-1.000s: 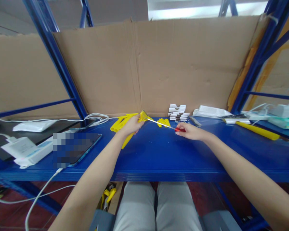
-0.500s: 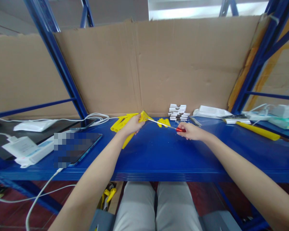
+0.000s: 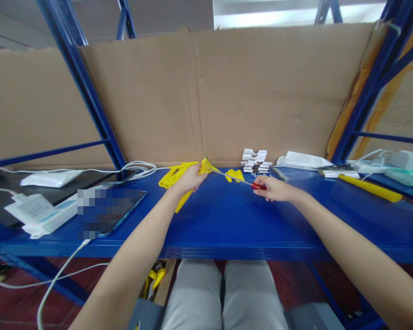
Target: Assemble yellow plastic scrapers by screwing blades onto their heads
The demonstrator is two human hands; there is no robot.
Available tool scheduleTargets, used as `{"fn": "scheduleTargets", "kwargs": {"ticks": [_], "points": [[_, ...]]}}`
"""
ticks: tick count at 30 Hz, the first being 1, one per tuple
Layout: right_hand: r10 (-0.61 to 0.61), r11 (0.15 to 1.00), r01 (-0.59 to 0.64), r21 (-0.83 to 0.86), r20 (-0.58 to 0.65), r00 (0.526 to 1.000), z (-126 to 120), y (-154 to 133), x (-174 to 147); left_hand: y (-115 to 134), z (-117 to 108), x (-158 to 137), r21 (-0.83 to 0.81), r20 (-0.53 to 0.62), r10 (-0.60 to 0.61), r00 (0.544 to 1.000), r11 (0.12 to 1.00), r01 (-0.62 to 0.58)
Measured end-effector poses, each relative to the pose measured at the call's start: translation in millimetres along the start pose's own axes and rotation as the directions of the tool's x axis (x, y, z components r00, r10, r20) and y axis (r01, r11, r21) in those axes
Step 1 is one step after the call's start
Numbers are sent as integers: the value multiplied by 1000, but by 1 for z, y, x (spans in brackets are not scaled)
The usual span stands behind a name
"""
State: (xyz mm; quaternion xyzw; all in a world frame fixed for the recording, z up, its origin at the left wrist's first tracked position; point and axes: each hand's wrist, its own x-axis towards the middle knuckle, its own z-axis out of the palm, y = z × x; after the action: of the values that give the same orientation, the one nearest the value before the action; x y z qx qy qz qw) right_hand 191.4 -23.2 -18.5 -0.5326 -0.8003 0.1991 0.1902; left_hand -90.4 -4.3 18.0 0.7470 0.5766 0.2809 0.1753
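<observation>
My left hand [image 3: 192, 178] is closed around a yellow plastic piece [image 3: 205, 165] near the back of the blue shelf. My right hand [image 3: 273, 188] grips the red handle [image 3: 259, 186] of a screwdriver [image 3: 232, 177]. Its thin metal shaft points left, and its far end meets the yellow piece; whether it is inside or only touching, I cannot tell. Several yellow tubes [image 3: 167, 181] lie behind and beneath my left hand. Small yellow strips [image 3: 234, 175] are just behind the shaft, and a stack of white folded pieces [image 3: 255, 160] stands at the back.
On the left are a phone [image 3: 124, 215], a white power strip [image 3: 46, 224] and coiled white cable [image 3: 142, 168]. A white packet [image 3: 303, 160] and a long yellow tube [image 3: 370, 188] lie on the right. A cardboard panel [image 3: 261, 91] closes off the back between blue posts [image 3: 86, 87].
</observation>
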Motion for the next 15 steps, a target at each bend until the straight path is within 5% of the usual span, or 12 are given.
{"fn": "scheduleTargets", "kwargs": {"ticks": [5, 12, 15], "points": [[-112, 993, 110, -33, -60, 992, -1, 1, 2, 1, -1, -1, 18, -7, -11, 1000, 1000, 11], [9, 1000, -9, 21, 6, 1000, -1, 0, -1, 2, 0, -2, 12, -4, 4, 1000, 1000, -4], [-37, 998, 40, 46, -50, 998, 0, 0, 1, 1, 0, -2, -5, -7, 16, 1000, 1000, -16]]}}
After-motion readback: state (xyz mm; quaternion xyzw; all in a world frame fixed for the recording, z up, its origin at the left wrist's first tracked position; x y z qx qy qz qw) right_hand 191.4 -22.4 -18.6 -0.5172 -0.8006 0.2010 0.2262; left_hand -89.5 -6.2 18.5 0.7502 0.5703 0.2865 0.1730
